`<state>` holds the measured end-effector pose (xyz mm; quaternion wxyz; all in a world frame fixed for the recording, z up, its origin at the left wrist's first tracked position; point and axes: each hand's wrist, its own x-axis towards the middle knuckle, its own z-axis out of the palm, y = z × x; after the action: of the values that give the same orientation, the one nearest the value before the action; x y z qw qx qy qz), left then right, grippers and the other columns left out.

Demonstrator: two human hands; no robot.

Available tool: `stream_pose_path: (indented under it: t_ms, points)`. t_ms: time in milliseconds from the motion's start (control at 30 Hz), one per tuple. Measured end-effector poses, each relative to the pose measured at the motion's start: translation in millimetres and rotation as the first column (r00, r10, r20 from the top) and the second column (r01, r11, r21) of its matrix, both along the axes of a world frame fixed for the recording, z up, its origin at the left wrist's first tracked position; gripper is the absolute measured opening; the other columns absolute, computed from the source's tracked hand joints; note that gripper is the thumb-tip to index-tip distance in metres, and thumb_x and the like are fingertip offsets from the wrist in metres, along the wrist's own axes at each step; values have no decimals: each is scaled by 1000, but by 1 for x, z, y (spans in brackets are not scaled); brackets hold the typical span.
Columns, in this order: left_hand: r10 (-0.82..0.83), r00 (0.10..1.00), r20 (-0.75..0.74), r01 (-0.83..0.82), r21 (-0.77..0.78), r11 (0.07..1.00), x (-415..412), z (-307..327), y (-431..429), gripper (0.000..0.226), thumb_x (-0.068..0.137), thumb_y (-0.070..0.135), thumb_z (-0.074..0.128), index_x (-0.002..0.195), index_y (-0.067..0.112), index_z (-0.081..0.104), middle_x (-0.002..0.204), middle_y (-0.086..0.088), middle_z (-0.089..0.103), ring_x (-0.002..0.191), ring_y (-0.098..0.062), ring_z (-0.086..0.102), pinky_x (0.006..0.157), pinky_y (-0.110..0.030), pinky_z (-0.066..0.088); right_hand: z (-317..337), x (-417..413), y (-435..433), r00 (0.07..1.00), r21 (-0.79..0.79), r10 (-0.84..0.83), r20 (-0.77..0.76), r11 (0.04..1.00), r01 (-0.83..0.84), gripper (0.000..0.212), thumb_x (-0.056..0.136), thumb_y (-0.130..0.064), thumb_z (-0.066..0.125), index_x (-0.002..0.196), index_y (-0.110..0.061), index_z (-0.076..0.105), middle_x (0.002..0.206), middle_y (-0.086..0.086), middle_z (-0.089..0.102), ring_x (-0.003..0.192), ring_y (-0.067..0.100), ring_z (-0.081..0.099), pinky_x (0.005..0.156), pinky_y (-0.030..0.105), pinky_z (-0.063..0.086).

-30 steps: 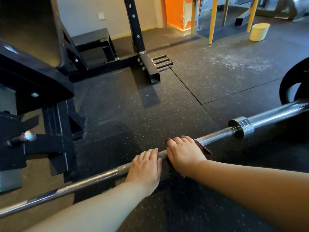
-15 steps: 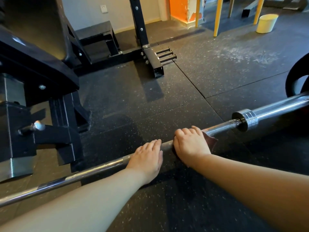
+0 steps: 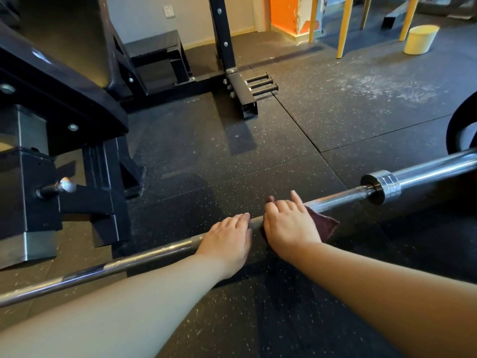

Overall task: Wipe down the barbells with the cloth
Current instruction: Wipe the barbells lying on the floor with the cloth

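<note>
Maroon cloth (image 3: 325,224) is draped over the barbell (image 3: 154,254) shaft, which runs low across the speckled rubber floor (image 3: 335,120), a little inboard of the steel collar (image 3: 382,187). The right hand (image 3: 289,226) holds the cloth against the shaft, fingers curled over it and one finger raised. The left hand (image 3: 227,241) lies flat on bare shaft just beside it, fingers straight. The step in hand appears to be wiping the section near the collar. The next move likely calls for sliding the cloth along under steady pressure while the left hand prevents rolling. A pale yellow tub (image 3: 420,38) stands well apart; its contents cannot be seen.
</note>
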<state>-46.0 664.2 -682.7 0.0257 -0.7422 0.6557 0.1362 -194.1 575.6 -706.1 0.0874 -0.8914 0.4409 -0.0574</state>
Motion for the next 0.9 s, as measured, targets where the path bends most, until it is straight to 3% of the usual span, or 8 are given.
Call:
stream_pose_path:
  t_ms: [133,233,333,433,533,667,767,900]
  points:
    - [-22,999,31,22,5,1000,2,0,1,55,110,39,19,161,17,20,165,0,28,151,-17,27,124,-37,23,7,-14,-12,989,13,138,-42,990,-138,36,101,-36,44,133,-22,51,128,0,62,128,22,53,127,43,8]
    - [-28,997,75,28,3,1000,8,-3,4,55,110,40,17,161,19,19,165,2,29,150,-15,29,125,-37,22,7,-30,-23,996,-77,-86,-12,993,85,26,103,-34,37,112,-22,57,113,-1,68,121,22,59,127,48,-2]
    - [3,997,74,-2,-10,1000,12,-6,4,55,110,41,17,161,20,21,164,3,32,150,-15,31,125,-37,23,4,-14,-14,982,-25,-190,-9,982,190,23,98,-31,50,117,-18,58,121,3,65,129,26,53,127,49,-2]
    - [22,998,52,-22,-14,1000,10,-6,1,54,110,40,22,160,20,23,163,3,32,149,-16,31,123,-37,25,3,13,-3,998,30,-58,30,998,57,28,102,-27,36,117,-17,57,121,6,66,123,28,56,125,44,12]
    - [43,998,46,-42,-27,999,9,-6,0,53,110,40,26,159,19,27,161,3,37,147,-16,34,121,-37,28,7,20,-7,998,83,63,3,995,-63,21,103,-29,36,107,-19,54,115,4,67,115,28,59,112,39,29]
    - [68,997,33,-66,-37,997,12,-6,0,51,110,41,23,156,20,33,156,3,44,142,-15,42,118,-37,35,8,17,-20,995,26,-97,-26,995,97,40,103,-35,32,119,-16,64,138,9,54,141,30,37,125,47,7]
    - [127,991,38,-126,-39,991,11,-4,-3,48,110,40,22,149,19,41,146,1,53,132,-18,51,110,-38,41,9,30,-7,985,82,-167,-35,982,170,29,101,-32,44,120,-16,57,129,8,58,126,30,48,114,42,28]
    - [147,987,72,-145,-28,989,7,-3,-7,44,110,40,22,139,21,48,135,1,60,122,-20,58,101,-39,45,6,30,-2,997,90,67,35,993,-70,15,100,-28,48,109,-18,53,113,3,62,109,25,57,101,35,37]
